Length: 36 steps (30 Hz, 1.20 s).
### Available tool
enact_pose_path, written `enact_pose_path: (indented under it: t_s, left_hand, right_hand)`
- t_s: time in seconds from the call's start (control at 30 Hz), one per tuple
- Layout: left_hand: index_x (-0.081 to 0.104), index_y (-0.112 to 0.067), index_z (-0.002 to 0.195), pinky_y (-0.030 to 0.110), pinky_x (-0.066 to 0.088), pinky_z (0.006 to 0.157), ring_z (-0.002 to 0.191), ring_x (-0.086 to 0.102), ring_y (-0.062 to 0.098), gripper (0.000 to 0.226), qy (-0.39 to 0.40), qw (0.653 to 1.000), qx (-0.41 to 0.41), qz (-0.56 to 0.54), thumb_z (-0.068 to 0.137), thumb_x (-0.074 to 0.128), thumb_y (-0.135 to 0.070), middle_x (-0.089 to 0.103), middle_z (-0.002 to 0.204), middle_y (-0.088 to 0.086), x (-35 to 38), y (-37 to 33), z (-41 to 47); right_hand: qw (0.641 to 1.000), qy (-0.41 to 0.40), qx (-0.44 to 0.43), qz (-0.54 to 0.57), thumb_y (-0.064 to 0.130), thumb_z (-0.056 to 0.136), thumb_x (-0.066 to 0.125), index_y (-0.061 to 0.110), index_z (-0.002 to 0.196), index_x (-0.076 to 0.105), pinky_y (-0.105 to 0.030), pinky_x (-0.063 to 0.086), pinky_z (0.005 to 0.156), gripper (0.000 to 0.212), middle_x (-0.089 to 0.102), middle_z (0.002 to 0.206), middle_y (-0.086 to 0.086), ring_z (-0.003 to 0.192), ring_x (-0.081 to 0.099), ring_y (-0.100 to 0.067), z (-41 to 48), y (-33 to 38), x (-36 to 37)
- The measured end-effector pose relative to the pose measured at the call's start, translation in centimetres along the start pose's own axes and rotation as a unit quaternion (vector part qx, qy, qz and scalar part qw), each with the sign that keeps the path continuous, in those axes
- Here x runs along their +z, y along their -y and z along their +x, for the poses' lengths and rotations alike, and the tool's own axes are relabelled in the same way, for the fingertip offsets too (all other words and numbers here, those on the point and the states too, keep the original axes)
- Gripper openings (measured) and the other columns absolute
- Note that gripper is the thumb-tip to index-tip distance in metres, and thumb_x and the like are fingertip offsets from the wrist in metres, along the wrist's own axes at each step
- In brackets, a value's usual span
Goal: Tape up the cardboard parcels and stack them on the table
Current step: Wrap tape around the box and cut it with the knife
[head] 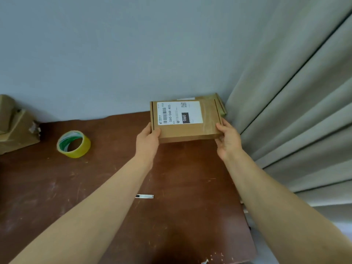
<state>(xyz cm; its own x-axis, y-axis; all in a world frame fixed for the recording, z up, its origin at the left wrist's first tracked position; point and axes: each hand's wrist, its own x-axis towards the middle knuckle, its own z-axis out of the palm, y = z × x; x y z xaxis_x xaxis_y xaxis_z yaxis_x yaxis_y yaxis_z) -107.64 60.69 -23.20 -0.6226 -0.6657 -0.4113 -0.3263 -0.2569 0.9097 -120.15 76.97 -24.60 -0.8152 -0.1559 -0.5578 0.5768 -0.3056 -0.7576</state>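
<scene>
**Both arms reaching out, left hand (147, 139) and right hand (227, 139) gripping a flat brown cardboard parcel (187, 130)**

Both bare forearms are stretching forward and slightly inward, nearly straight, with the wrists level. The left hand is clasping the parcel's near left corner, thumb lying on the top face and fingers curling round the side edge. The right hand is clasping the near right corner the same way, thumb on top and fingers tucking underneath, out of sight. The parcel is sitting between the two hands, its top face up and showing a white printed shipping label (179, 113).

Just beyond the right hand, a second brown cardboard parcel (219, 102) is peeking out from behind and below the held one; whether the two are touching I cannot tell. Below both hands, the scuffed reddish-brown wooden table (190, 187) is spreading toward the viewer. Well to the left of the left hand, a yellow roll of packing tape (74, 144) is lying on its side on the table, and farther left a crumpled brown cardboard box (17, 128) is sitting at the edge of view. Nearer the viewer, between the forearms, a small silvery flat object (144, 196) is lying on the table. Right of the right hand, a pale pleated curtain (295, 111) is hanging.
</scene>
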Motion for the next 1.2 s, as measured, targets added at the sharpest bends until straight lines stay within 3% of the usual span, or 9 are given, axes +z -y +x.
enact_pose_path:
  t_s: [0.1, 0.2, 0.4, 0.57, 0.67, 0.77, 0.9, 1.03, 1.2]
  left_hand:
    - [0.060, -0.043, 0.090, 0.031, 0.044, 0.100, 0.095, 0.055, -0.003, 0.035, 0.032, 0.999, -0.002, 0.004, 0.093, 0.048, -0.011, 0.062, 0.095, -0.027, 0.2, 0.5, 1.8]
    - [0.064, -0.043, 0.099, 0.020, 0.044, 0.092, 0.103, 0.055, 0.001, 0.039, 0.075, 0.997, 0.009, 0.017, 0.092, 0.047, -0.008, 0.062, 0.099, -0.027, -0.2, 0.9, 2.3]
    - [0.056, -0.027, 0.131, 0.015, 0.040, 0.092, 0.114, 0.053, 0.005, 0.043, 0.085, 0.995, 0.052, 0.025, 0.093, 0.052, -0.008, 0.062, 0.120, -0.015, 0.0, 1.1, 2.1]
    - [0.059, -0.025, 0.129, 0.021, 0.044, 0.088, 0.108, 0.058, 0.013, 0.040, 0.054, 0.992, 0.087, 0.067, 0.092, 0.053, -0.009, 0.064, 0.118, -0.002, 2.3, 0.1, 2.8]
    - [0.064, -0.026, 0.121, 0.022, 0.045, 0.084, 0.105, 0.060, 0.016, 0.038, 0.015, 0.990, 0.103, 0.095, 0.091, 0.049, -0.006, 0.068, 0.108, -0.002, 4.4, -0.3, 3.4]
    - [0.064, -0.026, 0.121, 0.021, 0.046, 0.085, 0.102, 0.061, 0.014, 0.038, -0.016, 0.989, 0.089, 0.117, 0.091, 0.048, -0.007, 0.069, 0.105, -0.004, 6.6, -0.6, 4.0]
    - [0.067, -0.025, 0.116, 0.014, 0.045, 0.073, 0.093, 0.063, 0.010, 0.038, -0.048, 0.993, 0.047, 0.101, 0.089, 0.048, -0.007, 0.068, 0.095, -0.012, 8.2, -0.9, 4.8]
    - [0.061, -0.021, 0.125, 0.019, 0.046, 0.087, 0.102, 0.061, 0.010, 0.052, -0.037, 0.995, 0.008, 0.097, 0.083, 0.043, 0.002, 0.068, 0.108, -0.009, 8.4, -1.1, 5.2]
    - [0.030, -0.014, 0.148, 0.020, 0.026, 0.101, 0.137, 0.035, 0.016, 0.061, -0.075, 0.994, -0.036, 0.073, 0.090, 0.048, -0.005, 0.036, 0.151, -0.002, 7.2, -1.4, 4.8]
  right_hand:
    - [0.996, -0.066, -0.038, -0.051, 0.012, 0.089, 0.061, 0.024, 0.127, 0.059, -0.029, 0.044, 0.099, 0.040, 0.062, 0.119, 0.003, 0.106, 0.058, -0.011, 0.2, -0.3, 0.4]
    - [0.989, -0.124, -0.066, -0.051, 0.011, 0.088, 0.063, 0.021, 0.124, 0.061, -0.036, 0.047, 0.099, 0.037, 0.062, 0.118, 0.000, 0.113, 0.057, -0.017, -0.4, -1.0, 0.4]
    - [0.977, -0.179, -0.112, -0.043, 0.006, 0.092, 0.057, 0.011, 0.130, 0.056, -0.009, 0.049, 0.053, 0.039, 0.061, 0.104, 0.006, 0.079, 0.057, -0.002, -0.8, -0.8, 0.3]
    - [0.966, -0.182, -0.148, -0.111, 0.009, 0.096, 0.053, 0.010, 0.132, 0.055, -0.013, 0.045, 0.092, 0.036, 0.056, 0.132, -0.004, 0.115, 0.054, -0.013, 2.3, 1.3, 0.7]
    - [0.959, -0.158, -0.172, -0.158, 0.013, 0.097, 0.051, 0.008, 0.132, 0.054, 0.001, 0.040, 0.076, 0.036, 0.056, 0.132, -0.003, 0.113, 0.052, -0.010, 4.5, 2.2, 0.6]
    - [0.947, -0.138, -0.192, -0.218, 0.014, 0.098, 0.050, 0.005, 0.132, 0.054, -0.018, 0.040, 0.098, 0.036, 0.057, 0.133, -0.007, 0.122, 0.052, -0.017, 6.9, 2.8, 0.0]
    - [0.949, -0.112, -0.173, -0.240, 0.015, 0.098, 0.049, 0.008, 0.132, 0.055, -0.031, 0.045, 0.101, 0.034, 0.060, 0.128, -0.008, 0.115, 0.057, -0.021, 9.1, 2.9, 0.2]
    - [0.949, -0.103, -0.145, -0.261, 0.019, 0.100, 0.046, 0.012, 0.137, 0.049, -0.041, 0.044, 0.104, 0.038, 0.054, 0.134, -0.009, 0.120, 0.054, -0.025, 9.9, 2.4, 0.5]
    - [0.889, -0.179, -0.299, -0.297, 0.012, 0.095, 0.050, 0.002, 0.134, 0.046, -0.022, 0.034, 0.098, 0.040, 0.034, 0.142, -0.019, 0.120, 0.049, -0.031, 6.9, 1.7, 2.0]
